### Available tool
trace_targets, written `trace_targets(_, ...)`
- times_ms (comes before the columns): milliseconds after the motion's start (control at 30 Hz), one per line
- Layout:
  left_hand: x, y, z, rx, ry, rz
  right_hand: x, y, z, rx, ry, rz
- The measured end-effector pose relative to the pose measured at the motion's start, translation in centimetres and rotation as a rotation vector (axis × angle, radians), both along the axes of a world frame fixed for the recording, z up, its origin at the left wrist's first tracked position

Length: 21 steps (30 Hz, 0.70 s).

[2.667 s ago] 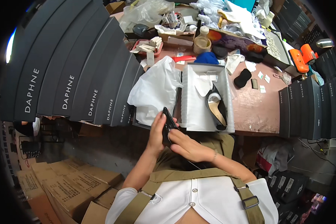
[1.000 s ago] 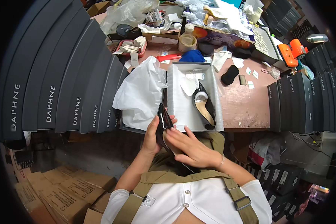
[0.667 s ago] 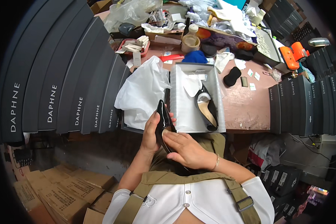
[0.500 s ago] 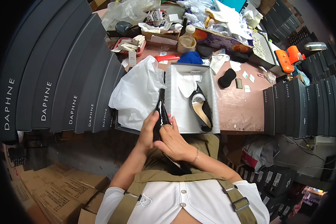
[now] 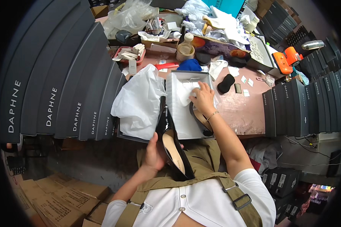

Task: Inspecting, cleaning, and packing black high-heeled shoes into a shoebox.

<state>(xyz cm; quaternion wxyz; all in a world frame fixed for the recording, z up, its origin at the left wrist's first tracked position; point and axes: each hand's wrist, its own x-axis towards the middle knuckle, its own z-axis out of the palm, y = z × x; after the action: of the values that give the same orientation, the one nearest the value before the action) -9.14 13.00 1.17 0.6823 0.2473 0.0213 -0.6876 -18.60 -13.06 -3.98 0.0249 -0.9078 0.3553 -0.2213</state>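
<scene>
Left hand [image 5: 154, 153] grips a black pointed shoe [image 5: 173, 149] alone, held just below the near edge of the open white shoebox [image 5: 182, 113], tan insole up. Right hand [image 5: 202, 99], which was on that shoe half a second ago, has let go and reached into the shoebox; its fingers press the white paper wad [image 5: 187, 96] there, partly curled. Second black shoe [image 5: 202, 121] lies in the shoebox under that wrist. White tissue sheet [image 5: 138, 102] heaped left of the shoebox. Judgement: work shifts from handling the shoe to arranging the box's contents.
</scene>
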Motion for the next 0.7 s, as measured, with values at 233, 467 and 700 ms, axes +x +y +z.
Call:
trace_targets(233,-0.3,-0.8,-0.3,0.218,0.052,0.265,0.1,1.1,1.0,0.635,0.091,0.124)
trace_targets(467,0.7,-1.7,-0.2,0.161,-0.013,0.17,0.7,1.8,-0.6,0.362,0.361,0.346)
trace_targets(700,1.2,-1.7,0.2,0.161,0.082,0.207,2.7,-0.5,-3.6,0.121,0.507,0.383)
